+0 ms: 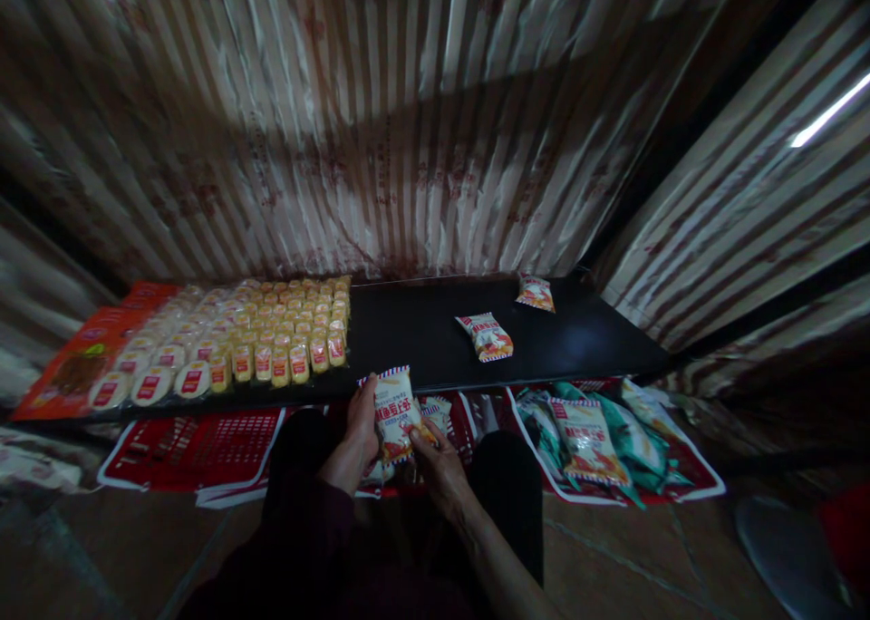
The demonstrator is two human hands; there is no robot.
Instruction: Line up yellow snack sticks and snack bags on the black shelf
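A white and orange snack bag with a striped edge is held upright between my hands, in front of the black shelf's near edge. My left hand grips its left side. With the thumb on its lower right corner, my right hand holds it too. Another snack bag shows partly behind my right hand, low by the basket. On the black shelf lie two similar bags, one snack bag right of centre and a second snack bag farther back.
Rows of small wrapped cakes and an orange package cover the shelf's left part. Below stand a red basket at left and another red basket at right, holding green bags and a snack bag. Corrugated walls enclose the shelf.
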